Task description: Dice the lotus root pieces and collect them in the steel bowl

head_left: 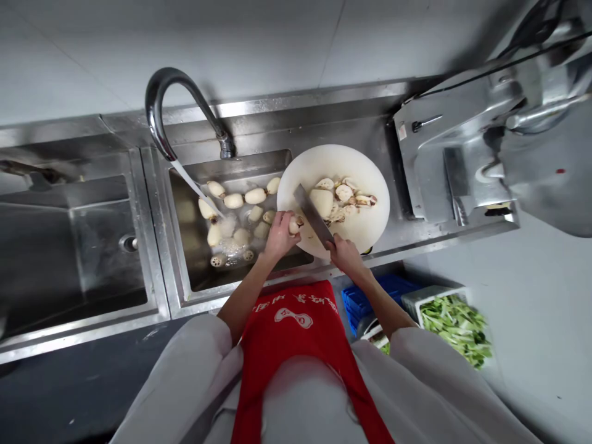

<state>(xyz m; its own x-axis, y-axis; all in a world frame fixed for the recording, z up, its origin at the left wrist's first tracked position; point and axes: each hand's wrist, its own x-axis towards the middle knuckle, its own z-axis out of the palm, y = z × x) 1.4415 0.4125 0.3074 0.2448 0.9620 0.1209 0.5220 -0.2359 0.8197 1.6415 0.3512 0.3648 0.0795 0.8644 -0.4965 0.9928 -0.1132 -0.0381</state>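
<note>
My left hand [279, 235] is closed around a piece of lotus root [295, 224] with a dark end, held at the left rim of the round white cutting board [365, 231]. In my right hand [345, 254] is a cleaver [314, 214], its blade pointing up and left across the board, apart from the held piece. A larger lotus root chunk [322, 200] lies beyond the blade. Cut-off ends and trimmings [345, 192] are scattered beside it. Several peeled lotus roots [255, 196] sit in water in the sink [185, 246] to the left.
Water runs from the curved faucet [160, 117] into the sink. Another basin [106, 240] lies further left. A metal slicing machine [457, 154] stands at the right. Below the counter are blue crates [370, 299] and a basket of cut greens [456, 324].
</note>
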